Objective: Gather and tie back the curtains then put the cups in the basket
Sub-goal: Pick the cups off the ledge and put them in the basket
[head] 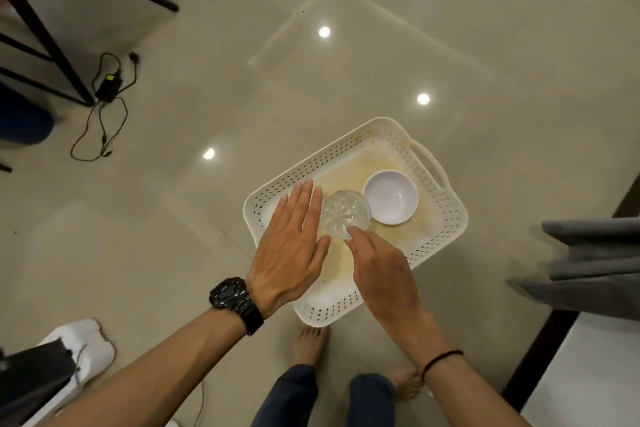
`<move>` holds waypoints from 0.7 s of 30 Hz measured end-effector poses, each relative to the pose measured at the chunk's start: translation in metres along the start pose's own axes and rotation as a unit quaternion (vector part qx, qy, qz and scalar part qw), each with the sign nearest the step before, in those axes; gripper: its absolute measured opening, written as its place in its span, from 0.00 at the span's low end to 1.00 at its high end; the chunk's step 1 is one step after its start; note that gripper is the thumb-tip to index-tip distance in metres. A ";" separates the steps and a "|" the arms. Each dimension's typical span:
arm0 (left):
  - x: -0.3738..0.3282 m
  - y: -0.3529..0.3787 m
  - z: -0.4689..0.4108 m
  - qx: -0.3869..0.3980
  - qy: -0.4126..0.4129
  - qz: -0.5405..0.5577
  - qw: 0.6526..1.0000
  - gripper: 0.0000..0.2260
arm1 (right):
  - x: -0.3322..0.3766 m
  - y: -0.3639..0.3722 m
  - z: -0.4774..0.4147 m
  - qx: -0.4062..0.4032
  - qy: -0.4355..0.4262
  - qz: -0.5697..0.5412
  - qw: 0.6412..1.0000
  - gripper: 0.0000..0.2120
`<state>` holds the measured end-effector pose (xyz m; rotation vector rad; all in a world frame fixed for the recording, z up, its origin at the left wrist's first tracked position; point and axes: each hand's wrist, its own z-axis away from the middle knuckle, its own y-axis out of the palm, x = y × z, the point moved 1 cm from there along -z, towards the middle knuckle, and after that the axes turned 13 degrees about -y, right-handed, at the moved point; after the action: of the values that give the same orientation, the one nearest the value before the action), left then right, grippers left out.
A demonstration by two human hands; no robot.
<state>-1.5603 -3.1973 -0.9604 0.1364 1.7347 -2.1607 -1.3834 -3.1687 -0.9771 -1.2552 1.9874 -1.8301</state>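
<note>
A white perforated basket (pixel 446 218) with handles sits on the glossy floor below me. Inside it a white cup (pixel 390 198) rests upright at the right. A clear cut-glass cup (pixel 343 213) is beside it, to its left. My right hand (pixel 384 270) pinches the glass cup's near rim with its fingertips. My left hand (pixel 294 246), with a black watch on the wrist, is flat and open, fingers together, just left of the glass cup. The grey curtain (pixel 595 263) hangs at the right edge.
A black table frame (pixel 52 42) stands at the upper left, with a power adapter and cable (pixel 107 87) on the floor by it. White and black items (pixel 69 357) lie at the lower left. My bare feet (pixel 310 345) stand close to the basket's near edge.
</note>
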 end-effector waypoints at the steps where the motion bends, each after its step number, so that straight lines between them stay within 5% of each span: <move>1: 0.006 0.002 0.000 0.007 -0.004 -0.006 1.000 0.32 | 0.001 0.008 -0.002 0.012 0.006 0.004 1.000 0.12; 8: 0.026 0.015 -0.003 0.030 -0.024 -0.037 0.999 0.34 | -0.007 0.033 -0.020 0.040 0.072 0.021 0.996 0.03; 12: 0.029 0.022 -0.006 0.037 -0.027 -0.048 0.998 0.34 | -0.010 0.032 -0.022 0.048 0.058 0.029 0.997 0.15; 16: 0.020 0.020 -0.008 0.016 -0.018 -0.048 0.999 0.34 | -0.005 0.019 -0.024 0.072 0.067 0.023 0.995 0.11; 21: -0.017 0.004 -0.019 -0.024 0.050 -0.033 0.998 0.34 | -0.006 -0.028 -0.007 0.012 0.115 -0.001 0.993 0.22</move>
<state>-1.5465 -3.1758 -0.9633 0.1804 1.8693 -2.1917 -1.3715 -3.1565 -0.9535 -1.0813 2.0675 -2.0768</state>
